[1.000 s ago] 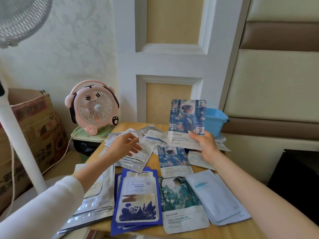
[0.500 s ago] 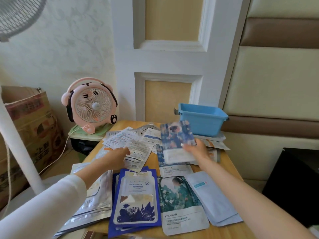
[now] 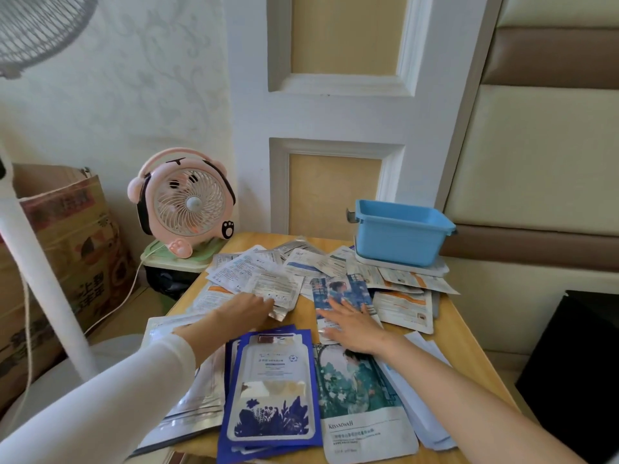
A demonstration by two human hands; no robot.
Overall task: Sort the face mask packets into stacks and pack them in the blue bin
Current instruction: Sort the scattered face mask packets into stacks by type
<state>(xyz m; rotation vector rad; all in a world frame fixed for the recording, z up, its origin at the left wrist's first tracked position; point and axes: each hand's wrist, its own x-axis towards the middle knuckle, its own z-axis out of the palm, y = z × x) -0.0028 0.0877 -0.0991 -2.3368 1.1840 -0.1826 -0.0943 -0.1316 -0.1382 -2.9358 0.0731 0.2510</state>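
The blue packet (image 3: 339, 289), printed with a figure in a blue and white scene, lies flat on the table (image 3: 465, 333) under the right grip (image 3: 351, 324). That grip is spread, palm down, with its fingers fanned across the packet's near half, while the picture end shows beyond the fingertips. Under the right wrist lies a green packet (image 3: 363, 393), showing a figure among white flowers above a white band of lettering. To the outside of the right forearm sits a stack of pale packets (image 3: 432, 430).

Between the two forearms is a stack of navy packets (image 3: 271, 390), each with a white panel and dark blue flowers at the near end. The left grip (image 3: 241, 311) lies knuckles up, its fingertips at the near edge of a white packet (image 3: 278, 288) with small print. I cannot tell whether it pinches that edge or only touches it. Silver packets (image 3: 187, 393) lie under the left forearm, which wears a white sleeve (image 3: 110, 406).

Beyond both grips spreads a loose pile of white packets (image 3: 301, 259), and just outside the right grip lie some with orange marks (image 3: 405, 306). Beyond the right grip, at the table's far corner, stands the blue bin (image 3: 398, 237), set on top of white packets. Beyond the left grip, off the table, stands a pink fan (image 3: 186, 202), and farther out a cardboard box (image 3: 67, 236).
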